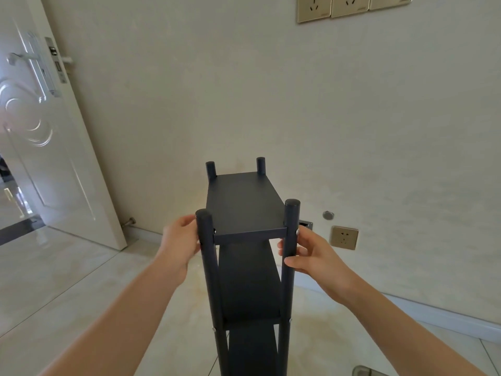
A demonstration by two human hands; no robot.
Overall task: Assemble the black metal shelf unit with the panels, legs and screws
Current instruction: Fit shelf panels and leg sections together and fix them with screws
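Steadying upright black shelf unit (245,210): left hand (180,241) and right hand (311,253) apart, clasping near legs (290,240) beside top panel.

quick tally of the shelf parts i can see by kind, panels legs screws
panels: 3, top, middle, lower
legs: 4, near left, near right, far left, far right
screws: 3, at
total: 10
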